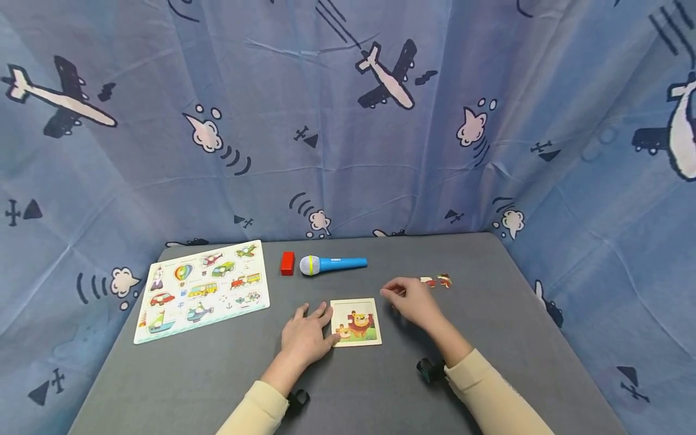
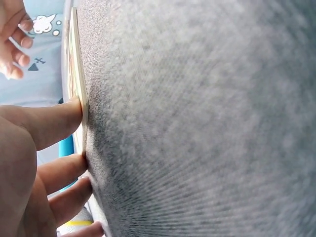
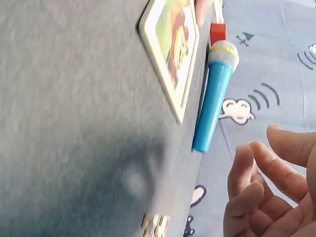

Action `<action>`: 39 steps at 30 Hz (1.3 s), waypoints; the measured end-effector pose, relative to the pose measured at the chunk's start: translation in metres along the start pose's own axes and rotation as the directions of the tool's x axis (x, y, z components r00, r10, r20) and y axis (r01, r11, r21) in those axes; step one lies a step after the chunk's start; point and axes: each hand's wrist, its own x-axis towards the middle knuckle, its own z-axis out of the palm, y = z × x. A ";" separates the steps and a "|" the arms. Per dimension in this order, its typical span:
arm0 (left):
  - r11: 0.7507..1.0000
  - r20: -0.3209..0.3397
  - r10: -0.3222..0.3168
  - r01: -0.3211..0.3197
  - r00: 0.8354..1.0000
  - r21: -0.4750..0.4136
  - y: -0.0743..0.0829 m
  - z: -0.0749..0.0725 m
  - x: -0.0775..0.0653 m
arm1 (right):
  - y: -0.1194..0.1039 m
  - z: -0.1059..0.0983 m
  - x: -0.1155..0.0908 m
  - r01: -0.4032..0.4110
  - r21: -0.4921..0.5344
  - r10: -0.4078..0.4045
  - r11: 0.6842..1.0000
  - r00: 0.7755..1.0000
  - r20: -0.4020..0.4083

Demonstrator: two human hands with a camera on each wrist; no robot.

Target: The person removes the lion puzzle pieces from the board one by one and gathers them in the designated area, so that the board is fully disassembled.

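A small wooden jigsaw tray (image 1: 352, 301) lies flat on the grey table, with pieces of a lion picture (image 1: 361, 324) in its lower right part. My left hand (image 1: 306, 335) rests at the tray's left side, fingers spread. Its thumb (image 2: 57, 123) touches the tray edge near the lower left corner, and the index fingertip is right at the rim. To the right of the tray my right hand (image 1: 415, 302) hovers over the table, fingers loosely bent, nothing visible between thumb and fingertips. Just beyond it lie loose jigsaw pieces (image 1: 444, 280), partly hidden by the hand.
A blue toy microphone (image 1: 342, 263) lies behind the tray, beside a red block (image 1: 287, 263). At the left is a large picture board (image 1: 223, 305) with vehicles on it. A blue curtain (image 1: 326, 121) with printed airplanes hangs along the table's back and sides.
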 end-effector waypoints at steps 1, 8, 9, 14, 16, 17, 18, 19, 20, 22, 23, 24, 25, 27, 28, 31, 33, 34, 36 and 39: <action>1.000 0.003 -0.001 0.001 1.000 0.000 0.000 0.000 0.000 | -0.002 0.002 0.000 0.003 -0.001 -0.003 1.000 1.000 -0.004; 1.000 0.014 -0.013 0.012 1.000 0.011 -0.001 0.000 0.001 | -0.013 0.020 -0.006 0.010 0.010 -0.010 1.000 1.000 0.007; 1.000 0.014 -0.013 0.013 1.000 0.011 -0.001 0.000 0.001 | -0.014 0.024 -0.007 0.013 0.012 -0.014 1.000 1.000 0.012; 1.000 0.013 -0.009 0.009 1.000 0.013 -0.001 0.000 0.001 | -0.017 0.040 -0.009 0.051 0.015 -0.052 0.999 0.998 0.025; 1.000 0.012 -0.009 0.009 1.000 0.009 0.000 -0.001 0.000 | -0.017 0.045 -0.009 0.059 0.011 -0.060 0.998 0.998 0.038; 1.000 0.010 -0.010 0.009 1.000 0.005 0.000 -0.001 0.000 | -0.017 0.048 -0.009 0.058 0.007 -0.058 0.998 0.997 0.050; 1.000 0.009 -0.009 0.009 1.000 0.002 0.000 -0.001 0.000 | -0.017 0.050 -0.009 0.058 0.002 -0.058 0.998 0.996 0.062; 1.000 0.008 -0.009 0.009 1.000 0.001 0.000 -0.001 0.000 | -0.017 0.053 -0.009 0.052 -0.002 -0.051 0.999 0.996 0.079; 1.000 0.007 -0.010 0.010 1.000 -0.003 0.000 -0.001 0.000 | -0.017 0.055 -0.009 0.047 -0.009 -0.046 0.999 0.994 0.095; 1.000 0.006 -0.010 0.010 1.000 -0.004 0.000 -0.001 0.000 | -0.017 0.058 -0.008 0.033 -0.015 -0.030 0.999 0.991 0.131; 1.000 0.006 -0.008 0.008 1.000 -0.001 0.000 -0.001 0.000 | -0.017 0.059 -0.007 0.030 -0.021 -0.027 0.999 0.989 0.146; 1.000 0.005 -0.007 0.007 1.000 0.001 0.000 -0.001 0.000 | -0.017 0.060 -0.007 0.028 -0.026 -0.024 0.999 0.987 0.159; 1.000 0.003 -0.006 0.006 1.000 0.002 0.000 -0.002 0.000 | -0.017 0.062 -0.006 0.025 -0.034 -0.019 0.999 0.985 0.173; 1.000 0.002 -0.002 0.002 1.000 0.003 0.000 -0.003 0.000 | -0.017 0.063 -0.004 0.027 -0.058 -0.015 0.998 0.981 0.195; 1.000 0.001 0.000 0.000 1.000 0.002 0.000 -0.003 0.000 | -0.017 0.064 -0.004 0.031 -0.072 -0.016 0.997 0.978 0.206; 1.000 0.002 0.002 -0.002 1.000 -0.004 -0.001 -0.003 0.000 | -0.017 0.065 -0.003 0.042 -0.102 -0.018 0.994 0.973 0.230; 1.000 0.001 0.002 -0.002 1.000 -0.006 -0.001 -0.002 0.000 | -0.017 0.065 -0.002 0.049 -0.109 -0.021 0.993 0.971 0.239; 1.000 0.001 0.001 -0.001 1.000 -0.005 -0.002 -0.002 0.000 | -0.017 0.065 -0.002 0.050 -0.110 -0.022 0.993 0.970 0.241; 1.000 -0.002 -0.002 0.002 1.000 -0.003 -0.002 -0.001 0.000 | -0.017 0.065 -0.002 0.050 -0.110 -0.021 0.993 0.970 0.244; 1.000 -0.007 -0.002 0.002 1.000 -0.004 -0.002 0.000 0.001 | -0.017 0.066 -0.001 0.040 -0.103 -0.014 0.994 0.970 0.243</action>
